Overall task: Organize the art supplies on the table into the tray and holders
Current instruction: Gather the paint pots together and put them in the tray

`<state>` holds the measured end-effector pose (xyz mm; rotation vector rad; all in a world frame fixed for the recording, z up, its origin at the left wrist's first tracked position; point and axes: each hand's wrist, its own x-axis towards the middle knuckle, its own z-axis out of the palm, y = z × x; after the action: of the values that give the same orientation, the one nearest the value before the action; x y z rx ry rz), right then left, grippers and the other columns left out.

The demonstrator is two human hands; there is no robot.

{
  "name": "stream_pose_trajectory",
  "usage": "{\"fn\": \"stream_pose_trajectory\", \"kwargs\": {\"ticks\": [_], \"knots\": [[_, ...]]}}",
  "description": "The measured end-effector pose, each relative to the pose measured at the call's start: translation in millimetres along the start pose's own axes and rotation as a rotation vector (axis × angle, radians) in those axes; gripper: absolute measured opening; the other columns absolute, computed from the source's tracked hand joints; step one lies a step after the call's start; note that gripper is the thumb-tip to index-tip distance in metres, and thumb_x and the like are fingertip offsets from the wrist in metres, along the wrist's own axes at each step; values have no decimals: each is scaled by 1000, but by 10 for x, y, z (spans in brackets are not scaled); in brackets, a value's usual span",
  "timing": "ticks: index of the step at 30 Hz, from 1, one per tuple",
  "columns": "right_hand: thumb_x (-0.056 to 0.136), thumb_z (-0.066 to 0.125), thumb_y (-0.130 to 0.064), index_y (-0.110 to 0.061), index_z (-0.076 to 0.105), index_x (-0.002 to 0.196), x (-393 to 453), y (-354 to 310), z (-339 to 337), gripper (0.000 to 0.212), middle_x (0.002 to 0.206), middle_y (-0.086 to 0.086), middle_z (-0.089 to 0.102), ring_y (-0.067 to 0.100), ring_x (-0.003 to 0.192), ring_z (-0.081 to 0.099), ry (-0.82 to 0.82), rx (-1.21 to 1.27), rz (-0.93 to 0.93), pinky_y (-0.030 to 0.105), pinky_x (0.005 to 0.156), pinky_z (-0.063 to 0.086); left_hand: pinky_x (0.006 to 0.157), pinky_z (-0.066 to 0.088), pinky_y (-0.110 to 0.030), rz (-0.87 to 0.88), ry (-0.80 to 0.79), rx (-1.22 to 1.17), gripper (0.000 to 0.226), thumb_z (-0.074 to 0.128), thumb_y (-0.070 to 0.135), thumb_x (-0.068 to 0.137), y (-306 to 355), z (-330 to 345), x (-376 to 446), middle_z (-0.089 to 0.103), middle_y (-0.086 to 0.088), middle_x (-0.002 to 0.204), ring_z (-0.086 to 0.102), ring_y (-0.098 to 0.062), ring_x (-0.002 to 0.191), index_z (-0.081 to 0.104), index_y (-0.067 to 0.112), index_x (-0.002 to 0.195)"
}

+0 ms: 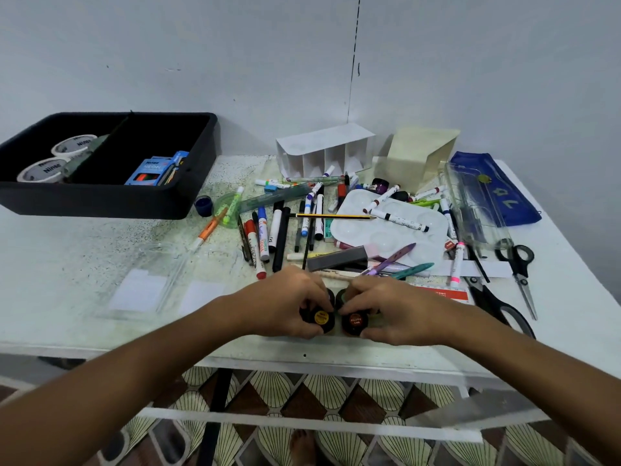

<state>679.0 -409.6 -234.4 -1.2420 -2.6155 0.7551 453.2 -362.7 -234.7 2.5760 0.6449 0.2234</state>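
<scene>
- The left hand [295, 302] is curling its fingers round a small dark paint pot with a yellow lid label [321, 318], gripping it near the front edge of the bench [67, 264]; the right hand [386, 309] is gripping a matching pot with an orange-red lid label [355, 320] just beside the first; the two pots are sitting close together, and more dark pots are showing behind them between the hands, mostly hidden.
- A black tray [111, 196] is sitting at the far left of the bench with a divider down it; two rolls of white tape [55, 159] are lying in its left compartment and a blue box of colours [156, 169] is lying in its right compartment.
- A white holder with upright slots [322, 153] is standing at the back of the bench near the wall; a cream paper holder [420, 156] is standing just beside it on the right.
- A heap of markers and pens [279, 227] is lying loose in the middle; a yellow-and-black pencil [336, 215] is lying across them; a white paint palette [393, 227] is lying to the right with markers resting on it.
- A small blue paint pot [203, 205] is standing just in front of the tray; a clear plastic case [158, 280] is lying at the front left.
- A blue pencil pouch [497, 190] is lying at the far right; two pairs of black-handled scissors [519, 264] are lying near the right edge.
</scene>
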Motion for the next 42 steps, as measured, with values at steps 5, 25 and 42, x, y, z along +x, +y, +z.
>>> {"fn": "stream_pose_trajectory", "kwargs": {"ticks": [5,25,42], "knots": [[77,77,-21,-20,74,103,-29,126,107,25,107,-7,68,18,101,50,111,-132,-149,38,78,49,76,43,-22,42,-9,85,25,77,23,77,8,44,-14,66,-2,96,56,-14,91,76,12,99],[80,64,-9,-21,75,98,87,49,11,24,100,-3,64,21,94,58,-32,-269,-153,41,74,52,65,36,-15,-21,-119,91,18,77,26,78,-14,-43,96,52,11,84,48,-5,80,77,20,95],[86,64,-10,-18,73,104,372,408,-440,22,95,-9,66,0,87,57,152,171,216,16,75,44,75,46,-20,-131,-34,5,22,68,36,87,-546,-414,565,65,11,94,56,1,85,71,21,103]]}}
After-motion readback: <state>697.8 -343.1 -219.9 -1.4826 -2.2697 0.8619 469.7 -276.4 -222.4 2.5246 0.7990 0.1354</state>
